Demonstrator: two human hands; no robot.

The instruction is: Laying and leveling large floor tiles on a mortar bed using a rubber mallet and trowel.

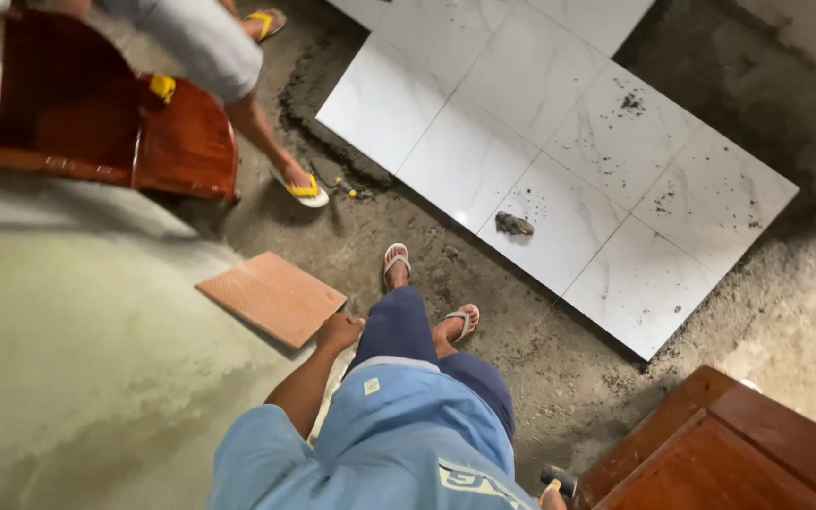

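I am standing and looking down at my blue shirt and dark shorts. My left hand point(338, 331) hangs at my side, its fingers closed on the near corner of a flat brown square tile point(269, 297), which casts a shadow on the floor below. Only a sliver of my right hand point(551, 495) shows at the bottom edge, wrapped around a dark tool handle point(560, 480). My feet in sandals point(396, 262) stand on rough grey mortar, just short of the laid white marble-look tiles point(559, 142).
Another person's legs in yellow sandals point(302, 189) stand at the upper left beside a red-brown wooden chair point(96, 123). More wooden furniture point(720, 444) sits at the lower right. A lump of mortar point(514, 224) lies on the white tiles. A smooth cement floor point(68, 359) lies left.
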